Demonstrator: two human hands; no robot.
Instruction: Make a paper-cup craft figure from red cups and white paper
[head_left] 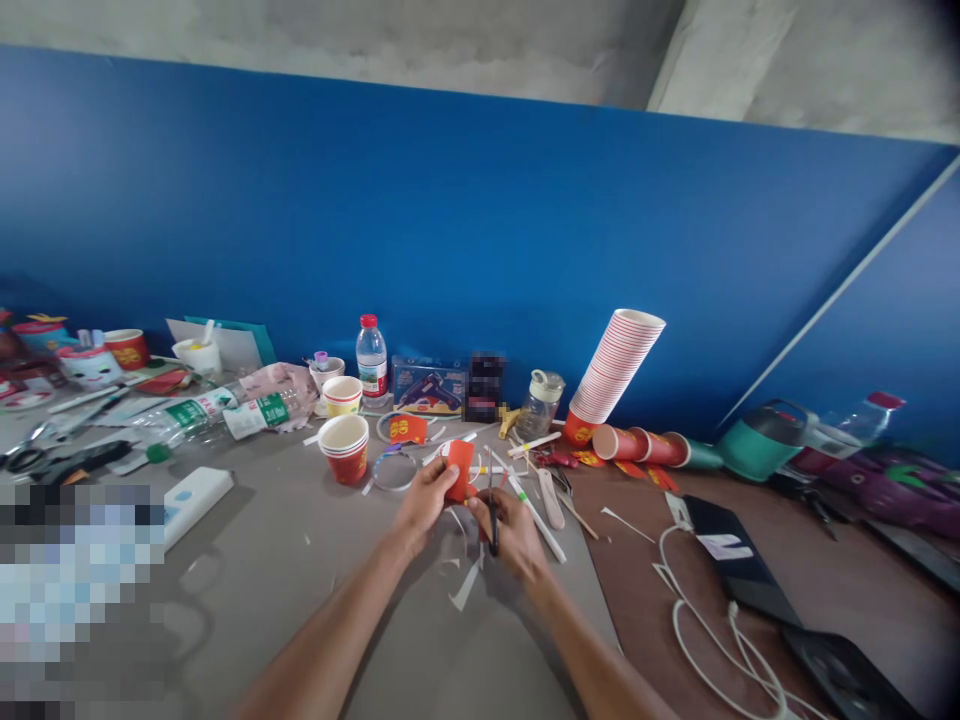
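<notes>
Between the fingers and thumb of my left hand (429, 494) is a piece of red paper (460, 470), held upright above the grey table. My right hand (514, 530) grips a pair of scissors (492, 505) with dark handles, the blades pointing up and away from me. The two hands are close together, and the scissors stand just right of the red paper. Cut white scraps (466, 588) lie on the table below them. Just beyond the hands are white strips and a clear ring (395, 470).
Left of my hands stand a red paper cup (344, 450) and a yellow-patterned cup (343, 397). A water bottle (371, 358), a glass jar (541, 402) and a tall leaning cup stack (616, 370) line the blue partition (480, 230). A white cable (679, 610) lies at right.
</notes>
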